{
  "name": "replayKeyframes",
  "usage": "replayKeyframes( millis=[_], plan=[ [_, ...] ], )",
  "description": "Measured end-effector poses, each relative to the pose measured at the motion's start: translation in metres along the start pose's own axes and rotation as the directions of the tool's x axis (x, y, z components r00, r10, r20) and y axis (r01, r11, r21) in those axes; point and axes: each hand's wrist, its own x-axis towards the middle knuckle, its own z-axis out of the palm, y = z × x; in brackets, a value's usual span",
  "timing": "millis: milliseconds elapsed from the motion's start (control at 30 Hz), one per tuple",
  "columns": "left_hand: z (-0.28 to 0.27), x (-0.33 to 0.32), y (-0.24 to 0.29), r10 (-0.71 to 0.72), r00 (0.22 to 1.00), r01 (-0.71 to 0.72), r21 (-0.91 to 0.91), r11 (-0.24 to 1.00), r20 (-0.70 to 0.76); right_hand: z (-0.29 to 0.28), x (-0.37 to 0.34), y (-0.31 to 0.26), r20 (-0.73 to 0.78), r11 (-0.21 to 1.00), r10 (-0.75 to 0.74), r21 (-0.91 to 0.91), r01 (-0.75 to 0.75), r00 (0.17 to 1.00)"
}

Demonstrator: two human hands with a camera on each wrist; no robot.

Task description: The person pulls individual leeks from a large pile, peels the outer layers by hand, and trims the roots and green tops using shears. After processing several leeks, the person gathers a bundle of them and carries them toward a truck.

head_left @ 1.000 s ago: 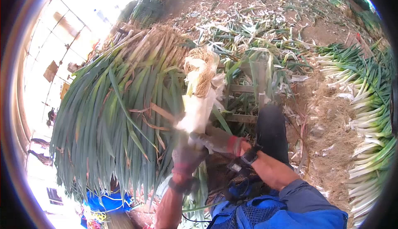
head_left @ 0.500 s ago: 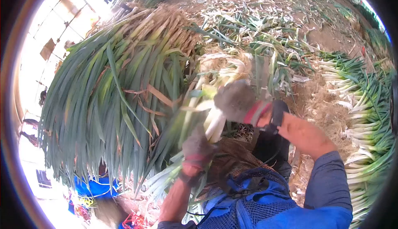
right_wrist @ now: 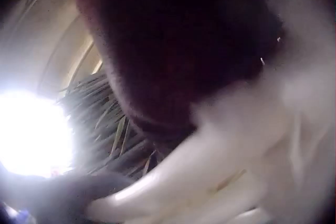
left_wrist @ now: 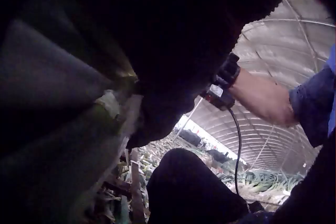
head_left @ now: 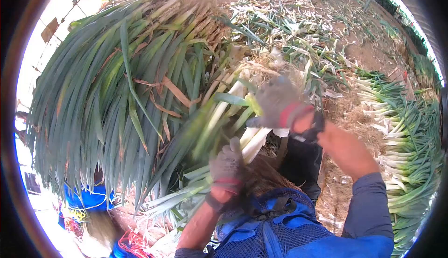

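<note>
In the head view my gloved left hand (head_left: 227,162) grips a bunch of leeks (head_left: 254,145) at the low middle, its green leaves trailing down to the left. The white shanks slant up to the right, toward stringy roots. Over them, blurred, is my gloved right hand (head_left: 278,100), its fingers round a yellow-green leek leaf (head_left: 252,104) and its thumb beside a white shank. Pale leek shanks (right_wrist: 173,174) fill the lower part of the right wrist view. Dark leek leaves (left_wrist: 47,71) lie close to the camera in the left wrist view.
A large heap of leeks (head_left: 98,94) rises at the left, roots uppermost. Trimmed leaves (head_left: 298,38) litter the ground ahead. A long row of cleaned leeks (head_left: 396,150) runs down the right side. Red twine (head_left: 133,244) and a blue container (head_left: 88,198) sit at lower left.
My hands were close together beneath upright white leeks. The right hand has since moved up and right along the shanks; the leeks now tilt, their leaves spread leftward. The head view has shifted.
</note>
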Motion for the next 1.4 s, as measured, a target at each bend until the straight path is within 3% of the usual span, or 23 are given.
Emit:
replayKeyframes(
  millis=[33, 100, 133, 167, 200, 233, 300, 333, 467, 500, 533, 567, 633, 733, 833, 867, 967, 1100, 1133, 1233, 1267, 1367, 1400],
  plan=[
    [0.002, -0.002, 0.001, -0.001, 1.0, 0.001, 0.016, 1.0, -0.001, 0.046, 0.007, -0.007, -0.156, 0.999, -0.033, 0.035, 0.039, 0.987],
    [0.002, -0.006, -0.001, -0.005, 1.0, 0.005, 0.012, 1.0, -0.003, 0.084, 0.037, 0.013, -0.188, 0.996, 0.056, -0.055, -0.068, 0.981],
    [0.001, -0.011, -0.004, 0.001, 1.0, -0.001, -0.004, 1.0, 0.003, 0.089, 0.051, 0.042, -0.135, 0.947, 0.143, -0.27, -0.175, 0.98],
    [0.0, -0.015, -0.006, 0.008, 1.0, -0.007, -0.021, 1.0, 0.012, 0.1, 0.06, 0.098, -0.253, 0.977, 0.147, -0.115, -0.18, 0.956],
    [0.004, -0.016, -0.009, 0.004, 1.0, -0.004, -0.005, 1.0, 0.0, 0.085, 0.058, 0.136, -0.378, 0.925, 0.339, -0.031, -0.378, 0.861],
    [0.011, -0.017, -0.012, -0.001, 1.0, 0.001, 0.012, 1.0, -0.011, 0.05, 0.045, 0.154, -0.273, 0.83, 0.554, 0.107, -0.547, 0.787],
    [0.014, -0.016, -0.014, 0.008, 1.0, -0.007, 0.03, 1.0, -0.016, 0.05, 0.04, 0.222, -0.31, 0.654, 0.746, 0.173, -0.737, 0.589],
    [0.013, -0.017, -0.013, 0.02, 1.0, -0.02, 0.031, 0.999, -0.011, 0.044, 0.035, 0.234, -0.312, 0.623, 0.761, 0.11, -0.774, 0.568],
    [0.01, -0.011, -0.003, 0.002, 0.996, -0.002, 0.007, 1.0, 0.086, 0.018, 0.017, 0.151, -0.399, 0.907, 0.421, 0.177, -0.382, 0.815],
    [0.012, -0.011, -0.003, 0.04, 0.999, -0.04, 0.019, 0.999, 0.037, 0.02, 0.017, 0.127, -0.434, 0.952, 0.305, 0.158, -0.261, 0.848],
    [0.015, -0.012, -0.004, 0.079, 0.997, -0.079, 0.035, 0.996, -0.008, 0.008, 0.019, 0.097, -0.223, 0.973, 0.231, 0.082, -0.218, 0.947],
    [0.018, -0.012, -0.005, 0.122, 0.991, -0.119, 0.053, 0.991, -0.054, -0.002, 0.021, 0.071, 0.004, 0.987, 0.157, 0.018, -0.157, 0.988],
    [0.02, -0.013, -0.001, 0.118, 0.991, -0.114, 0.073, 0.991, -0.058, 0.029, 0.024, 0.044, 0.077, 0.995, 0.04, 0.091, -0.047, 0.996],
    [0.026, -0.013, 0.001, 0.119, 0.991, -0.112, 0.114, 0.987, -0.057, 0.042, 0.038, 0.01, 0.01, 0.969, -0.032, 0.244, 0.028, 0.999],
    [0.035, -0.014, 0.0, 0.071, 0.997, -0.072, 0.08, 0.994, 0.007, 0.06, 0.06, -0.009, -0.181, 0.982, -0.151, 0.083, 0.168, 0.972],
    [0.036, -0.014, 0.0, 0.053, 0.998, -0.055, 0.056, 0.997, 0.038, 0.063, 0.074, -0.016, 0.003, 0.987, -0.123, 0.102, 0.122, 0.992],
    [0.029, -0.011, 0.003, 0.032, 0.995, -0.036, 0.047, 0.998, 0.09, 0.088, 0.092, -0.027, -0.088, 0.988, -0.126, 0.075, 0.133, 0.988],
    [0.026, -0.012, 0.0, 0.063, 0.996, -0.067, 0.052, 0.996, 0.07, 0.09, 0.118, -0.04, 0.165, 0.97, -0.221, 0.143, 0.198, 0.961],
    [0.023, -0.011, -0.001, 0.08, 0.995, -0.083, 0.053, 0.995, 0.052, 0.108, 0.119, -0.04, 0.038, 0.964, -0.239, 0.129, 0.232, 0.97],
    [0.025, -0.012, -0.005, 0.062, 0.997, -0.062, 0.006, 0.998, 0.037, 0.118, 0.135, -0.035, 0.24, 0.963, -0.245, 0.176, 0.206, 0.939],
    [0.025, -0.012, -0.006, 0.045, 0.998, -0.044, -0.019, 0.999, 0.04, 0.11, 0.122, -0.035, -0.009, 0.946, -0.302, 0.12, 0.3, 0.953],
    [0.012, -0.015, -0.006, 0.023, 1.0, -0.022, -0.041, 0.999, 0.017, 0.063, 0.096, -0.041, 0.198, 0.935, -0.351, 0.032, 0.352, 0.915],
    [0.011, -0.014, -0.009, 0.014, 1.0, -0.014, -0.081, 0.997, 0.002, 0.061, 0.083, -0.039, 0.142, 0.911, -0.409, 0.014, 0.412, 0.901]
  ],
)
